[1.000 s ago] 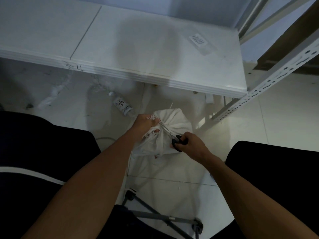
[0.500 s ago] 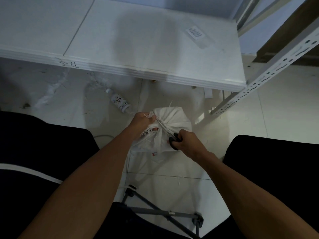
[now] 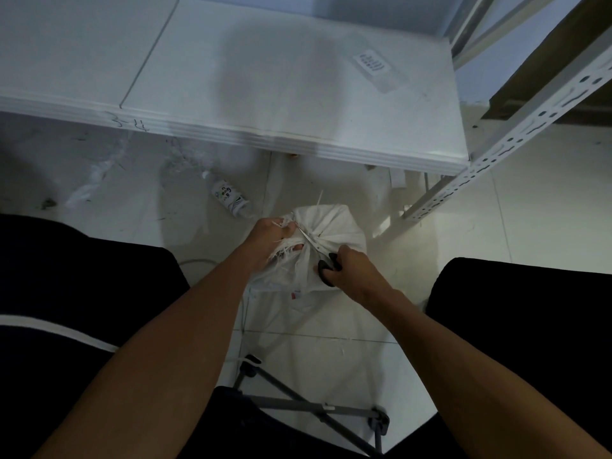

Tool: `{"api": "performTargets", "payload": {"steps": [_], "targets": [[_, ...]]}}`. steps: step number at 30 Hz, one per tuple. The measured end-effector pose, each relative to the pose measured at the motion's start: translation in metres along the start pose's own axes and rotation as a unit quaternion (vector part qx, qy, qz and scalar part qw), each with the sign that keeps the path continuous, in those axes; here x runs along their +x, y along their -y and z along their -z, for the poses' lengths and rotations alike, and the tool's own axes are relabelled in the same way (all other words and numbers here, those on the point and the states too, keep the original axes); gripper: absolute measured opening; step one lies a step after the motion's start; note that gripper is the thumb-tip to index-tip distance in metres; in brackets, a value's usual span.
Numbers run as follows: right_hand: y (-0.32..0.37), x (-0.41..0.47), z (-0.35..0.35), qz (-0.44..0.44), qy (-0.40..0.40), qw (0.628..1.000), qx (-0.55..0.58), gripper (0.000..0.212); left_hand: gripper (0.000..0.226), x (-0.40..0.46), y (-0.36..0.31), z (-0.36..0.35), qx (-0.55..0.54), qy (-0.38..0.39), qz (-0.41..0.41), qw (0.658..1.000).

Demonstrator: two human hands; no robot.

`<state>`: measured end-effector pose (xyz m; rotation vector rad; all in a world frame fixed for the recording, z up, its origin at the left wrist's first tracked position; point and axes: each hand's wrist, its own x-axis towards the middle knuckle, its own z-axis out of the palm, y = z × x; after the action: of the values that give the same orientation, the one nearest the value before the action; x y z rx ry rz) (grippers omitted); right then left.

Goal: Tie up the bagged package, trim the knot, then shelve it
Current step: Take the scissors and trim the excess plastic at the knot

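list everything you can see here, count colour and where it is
bagged package: 1, white woven sack, on the floor between the knees, below the shelf edge
frayed bag end: 1, white, gripped at the knot
scissors: 1, black handles, metal blades, blades at the knot
shelf board: 1, white, across the top, handwriting on its front edge
label: 1, white with dark print, on the shelf's right part
slotted upright: 1, white metal, right of the shelf
bottle: 1, clear plastic with printed label, lying on the floor under the shelf
stool frame: 1, grey metal, bottom centre
floor: pale tiles
left hand: 1, holding the frayed end
right hand: 1, holding the scissors
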<state>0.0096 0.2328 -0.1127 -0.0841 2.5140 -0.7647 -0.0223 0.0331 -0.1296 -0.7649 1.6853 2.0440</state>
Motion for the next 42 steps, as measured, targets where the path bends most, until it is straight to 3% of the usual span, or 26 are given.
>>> {"api": "performTargets", "payload": {"steps": [14, 22, 24, 27, 29, 31, 34, 37, 42], "targets": [[0.007, -0.010, 0.009, 0.016, -0.036, 0.999, 0.034, 0.032, 0.012, -0.006, 0.000, 0.000, 0.004, 0.003, 0.001, 1.000], [0.036, 0.017, 0.078, 0.008, -0.236, 0.959, 0.154, 0.052, 0.019, -0.008, -0.022, -0.010, 0.068, -0.029, -0.055, 0.996], [0.043, 0.020, 0.098, -0.006, -0.238, 0.959, 0.151, 0.057, 0.022, -0.004, -0.033, -0.016, 0.143, -0.038, -0.130, 0.980], [0.053, 0.022, 0.109, -0.010, -0.233, 0.964, 0.131, 0.053, 0.015, -0.001, -0.060, -0.030, 0.295, -0.050, -0.239, 0.924], [0.059, 0.024, 0.104, -0.011, -0.227, 0.968, 0.103, 0.047, 0.027, -0.007, -0.084, -0.045, 0.271, -0.038, -0.274, 0.922], [0.064, 0.024, 0.095, -0.019, -0.221, 0.973, 0.071, 0.037, 0.022, -0.019, -0.109, -0.059, 0.187, 0.042, -0.261, 0.946], [0.070, 0.017, 0.090, -0.018, -0.209, 0.976, 0.058, 0.036, 0.020, -0.031, -0.123, -0.068, 0.161, 0.117, -0.244, 0.949], [0.071, 0.008, 0.089, -0.013, -0.187, 0.981, 0.051, 0.047, 0.017, -0.033, -0.114, -0.068, 0.229, 0.084, -0.314, 0.918], [0.070, 0.002, 0.089, 0.002, -0.182, 0.981, 0.063, 0.019, 0.016, -0.032, -0.103, -0.073, 0.225, 0.057, -0.330, 0.915]]}}
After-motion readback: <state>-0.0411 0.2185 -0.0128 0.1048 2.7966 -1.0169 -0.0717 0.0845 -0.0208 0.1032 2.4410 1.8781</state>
